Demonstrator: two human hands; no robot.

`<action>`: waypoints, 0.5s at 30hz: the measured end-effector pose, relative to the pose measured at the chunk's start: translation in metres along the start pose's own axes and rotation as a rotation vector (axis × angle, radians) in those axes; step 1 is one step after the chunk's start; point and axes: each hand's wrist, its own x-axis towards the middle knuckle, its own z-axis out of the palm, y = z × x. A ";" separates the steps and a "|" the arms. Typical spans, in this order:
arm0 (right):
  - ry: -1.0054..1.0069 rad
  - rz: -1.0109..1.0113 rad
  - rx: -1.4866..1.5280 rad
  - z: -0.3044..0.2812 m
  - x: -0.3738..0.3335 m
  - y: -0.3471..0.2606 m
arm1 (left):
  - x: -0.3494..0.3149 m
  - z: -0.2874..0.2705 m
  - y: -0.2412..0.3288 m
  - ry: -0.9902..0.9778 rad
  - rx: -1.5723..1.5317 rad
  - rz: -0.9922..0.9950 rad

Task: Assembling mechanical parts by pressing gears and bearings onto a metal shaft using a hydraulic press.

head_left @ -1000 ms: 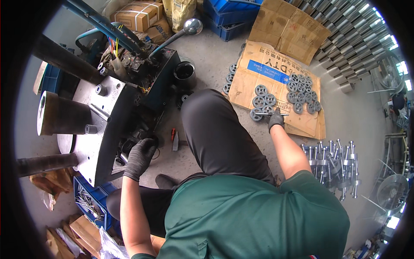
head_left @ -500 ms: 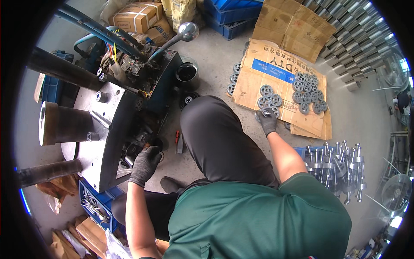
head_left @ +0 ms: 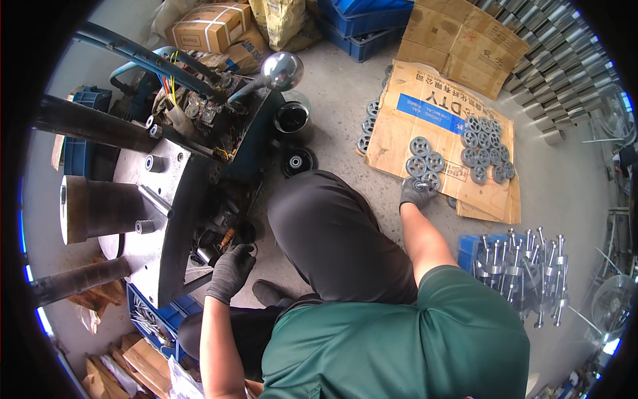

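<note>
Right grip [head_left: 415,196] was clasped on a metal pin [head_left: 422,185]; from where I stood, couldn't tell if it held a wheel too. Grey wheels [head_left: 417,165] lay just beyond it on flattened cardboard [head_left: 389,143]. Bolts [head_left: 525,266] stood to its right, nearer the person. Left grip [head_left: 230,272] was loosely curled beside the machine [head_left: 153,256]; couldn't tell if it held anything.

Forearms [head_left: 222,339] bare, the gloved right hand [head_left: 417,194] bunches its fingers at the near edge of the cardboard [head_left: 392,136]; the gloved left hand [head_left: 231,272] hangs well apart, fingers curled.
</note>
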 end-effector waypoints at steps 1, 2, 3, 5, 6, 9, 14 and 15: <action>0.026 0.016 0.073 0.001 -0.001 -0.002 | 0.000 0.002 -0.003 0.002 0.003 -0.002; 0.050 0.052 0.040 0.002 -0.004 -0.005 | 0.000 0.004 -0.007 -0.005 -0.020 -0.019; 0.059 0.055 0.040 0.005 0.005 -0.002 | 0.005 0.007 -0.006 -0.016 -0.049 -0.024; 0.302 -0.079 0.097 0.008 0.032 0.010 | 0.018 0.012 0.001 -0.023 -0.032 0.026; 0.007 0.019 0.251 -0.002 -0.013 -0.017 | -0.005 0.002 -0.012 -0.007 0.033 -0.029; 0.210 -0.058 0.341 0.002 0.016 -0.003 | 0.008 0.001 0.007 -0.087 -0.038 -0.081; -0.666 0.343 0.347 -0.004 0.088 0.001 | 0.010 0.002 0.001 -0.086 -0.018 -0.075; -0.910 0.155 0.166 -0.017 0.152 0.019 | 0.023 0.012 0.005 -0.082 -0.046 0.001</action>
